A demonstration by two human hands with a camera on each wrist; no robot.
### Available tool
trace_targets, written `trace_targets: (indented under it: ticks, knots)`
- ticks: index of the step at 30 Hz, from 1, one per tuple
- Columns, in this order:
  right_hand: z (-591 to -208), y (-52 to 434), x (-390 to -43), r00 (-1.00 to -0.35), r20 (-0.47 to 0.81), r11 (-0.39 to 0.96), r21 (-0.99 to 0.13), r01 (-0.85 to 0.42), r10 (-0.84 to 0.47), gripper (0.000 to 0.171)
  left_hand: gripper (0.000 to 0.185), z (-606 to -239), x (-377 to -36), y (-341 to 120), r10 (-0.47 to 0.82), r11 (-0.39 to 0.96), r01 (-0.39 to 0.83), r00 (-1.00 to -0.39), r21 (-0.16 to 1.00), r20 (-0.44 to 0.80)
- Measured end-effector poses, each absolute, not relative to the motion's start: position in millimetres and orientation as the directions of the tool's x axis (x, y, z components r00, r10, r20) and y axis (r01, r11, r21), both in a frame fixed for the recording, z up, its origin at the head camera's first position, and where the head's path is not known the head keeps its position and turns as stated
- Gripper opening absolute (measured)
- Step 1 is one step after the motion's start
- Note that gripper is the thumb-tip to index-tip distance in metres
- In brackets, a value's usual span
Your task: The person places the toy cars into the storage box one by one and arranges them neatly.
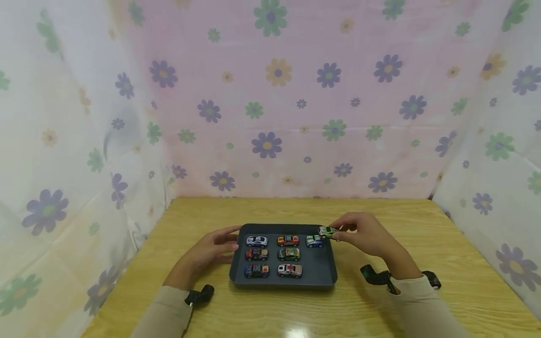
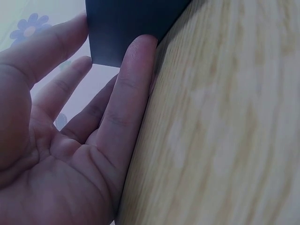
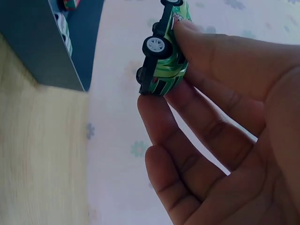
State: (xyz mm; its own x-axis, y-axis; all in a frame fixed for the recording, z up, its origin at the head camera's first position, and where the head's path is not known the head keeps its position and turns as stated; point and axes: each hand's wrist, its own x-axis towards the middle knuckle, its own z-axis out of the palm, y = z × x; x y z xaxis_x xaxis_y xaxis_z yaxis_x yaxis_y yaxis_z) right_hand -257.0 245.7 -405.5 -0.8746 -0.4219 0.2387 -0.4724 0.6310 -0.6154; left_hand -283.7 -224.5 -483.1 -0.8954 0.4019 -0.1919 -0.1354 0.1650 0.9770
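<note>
My right hand (image 1: 365, 232) pinches a green toy car (image 3: 164, 58) between thumb and fingers, above the tray's far right corner. In the right wrist view, the car's wheels and dark underside face the camera side. The dark grey tray (image 1: 314, 277) holds several toy cars in columns. The nearest to the held one is a white, blue and green toy car (image 1: 314, 241). My left hand (image 1: 211, 249) is at the tray's left side, its fingers fairly straight. In the left wrist view, fingertips touch the tray's outer wall (image 2: 122, 33).
Inside the tray, the left column has a white toy car (image 1: 257, 241) at the back; the middle column has a red and yellow toy car (image 1: 288, 241). The tray stands on a wooden table (image 1: 203, 211), enclosed by flowered cloth (image 1: 296, 94) at the back and sides.
</note>
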Motion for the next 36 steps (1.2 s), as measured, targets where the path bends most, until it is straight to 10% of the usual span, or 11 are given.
trace_targets:
  ticks: [36]
  knots:
    - [-425, 206, -255, -0.887, 0.123, 0.739, -0.51, -0.441, -0.445, 0.017, 0.073, -482, -285, -222, 0.404, 0.184, -0.111, -0.897, 0.977, -0.178]
